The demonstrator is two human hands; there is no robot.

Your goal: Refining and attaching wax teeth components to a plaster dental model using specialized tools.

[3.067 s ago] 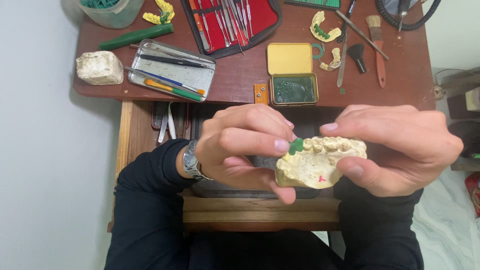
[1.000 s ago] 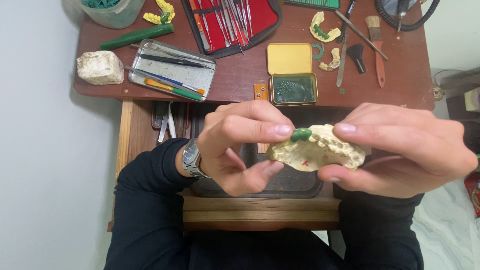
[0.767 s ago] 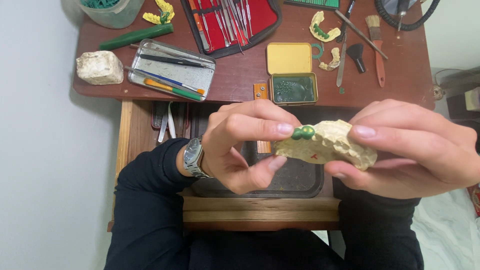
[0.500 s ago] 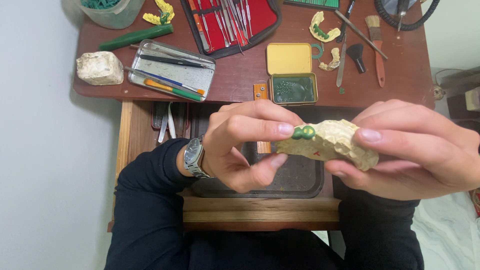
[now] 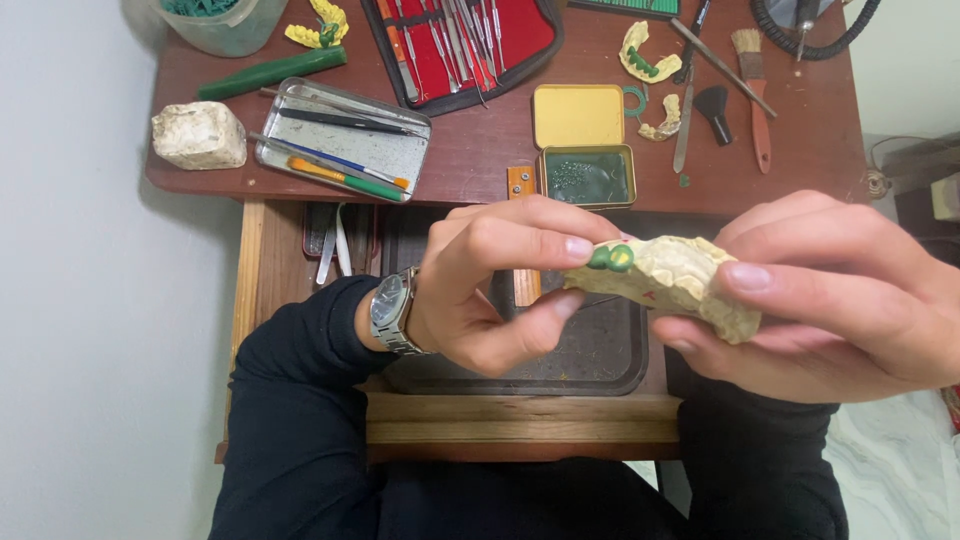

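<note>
A pale plaster dental cast (image 5: 672,285) sits mid-air above the dark tray (image 5: 560,360), the right hand (image 5: 830,295) clamped on it to steady it while the left hand (image 5: 490,285) pinches its green wax tooth (image 5: 610,258) at nine o'clock; open tin (image 5: 587,177) at twelve.

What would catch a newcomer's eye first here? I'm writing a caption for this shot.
First, the pale plaster dental cast held up at centre, the right hand cradling it while the left hand pinches the green wax tooth at its end. Behind, on the brown desk, lies an open red case of metal instruments.
</note>
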